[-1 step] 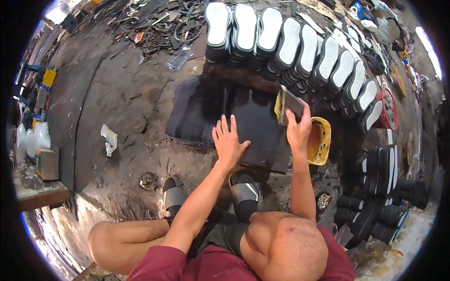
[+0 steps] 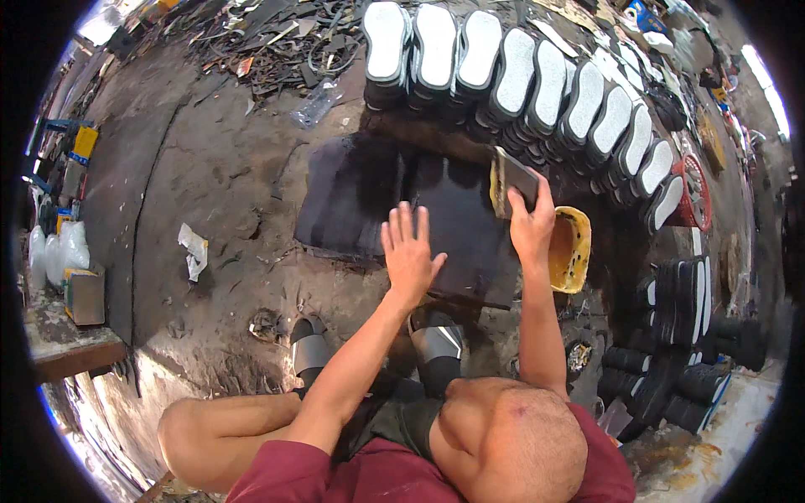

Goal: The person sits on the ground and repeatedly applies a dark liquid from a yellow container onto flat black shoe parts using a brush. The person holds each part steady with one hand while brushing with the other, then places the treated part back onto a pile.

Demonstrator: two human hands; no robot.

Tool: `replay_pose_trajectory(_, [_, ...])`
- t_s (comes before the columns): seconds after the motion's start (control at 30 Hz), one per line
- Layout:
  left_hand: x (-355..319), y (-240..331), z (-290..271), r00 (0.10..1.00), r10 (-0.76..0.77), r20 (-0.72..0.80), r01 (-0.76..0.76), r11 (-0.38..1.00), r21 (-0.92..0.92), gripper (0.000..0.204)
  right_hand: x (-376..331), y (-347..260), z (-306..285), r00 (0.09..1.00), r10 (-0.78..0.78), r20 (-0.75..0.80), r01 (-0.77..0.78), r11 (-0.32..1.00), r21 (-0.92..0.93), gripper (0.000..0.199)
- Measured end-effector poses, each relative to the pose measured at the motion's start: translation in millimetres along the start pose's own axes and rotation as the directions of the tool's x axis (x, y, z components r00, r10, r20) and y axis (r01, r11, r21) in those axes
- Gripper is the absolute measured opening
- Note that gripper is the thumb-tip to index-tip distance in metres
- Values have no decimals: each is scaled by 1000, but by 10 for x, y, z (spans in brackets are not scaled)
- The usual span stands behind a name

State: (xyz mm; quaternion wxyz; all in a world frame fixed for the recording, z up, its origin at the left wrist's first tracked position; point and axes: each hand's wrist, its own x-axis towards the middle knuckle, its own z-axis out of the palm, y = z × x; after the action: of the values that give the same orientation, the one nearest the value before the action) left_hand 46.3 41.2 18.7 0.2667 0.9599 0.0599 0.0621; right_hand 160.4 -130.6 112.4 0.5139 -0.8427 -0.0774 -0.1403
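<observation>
My left hand (image 2: 409,258) is open, palm down, fingers stretched out over the near middle of the dark, wet-looking sheets (image 2: 457,243) on the ground. Whether its palm presses on them I cannot tell. My right hand (image 2: 531,226) grips a flat block with a yellow sponge-like face (image 2: 518,178). The block stands tilted on edge at the right side of the sheets, its grey-brown back toward my palm. Just right of that hand is a yellow tub (image 2: 579,272) with dark specks along its wall. A second dark, glossy sheet stack (image 2: 340,197) lies on the left.
Stacks of white-topped shoe soles (image 2: 549,84) curve around the far and right sides. More dark soles (image 2: 679,302) lie at the right, near a red basket (image 2: 700,197). Scraps (image 2: 285,42) litter the far ground. A torn white piece (image 2: 194,251) lies left, a clear plastic piece (image 2: 317,105) beyond the sheets.
My left fingers have shifted very slightly to the right over the sheets. The block in my right hand stays in nearly the same place.
</observation>
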Motion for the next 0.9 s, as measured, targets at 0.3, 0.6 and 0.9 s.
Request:
replay_pose_trajectory(0.3, [-593,-119,421,873,440,210,-468,877,110,57,207,557,509,983,142,119,-77,898,-434,41])
replay_pose_trajectory(0.6, [-634,-205,396,834,475,281,-489,872,-21,60,493,469,1150,911,160,381,151,730,-667,30])
replay_pose_trajectory(0.9, [-322,79,257,666,50,744,-141,988,59,77,-166,-239,1311,-13,-144,989,679,725,115,44])
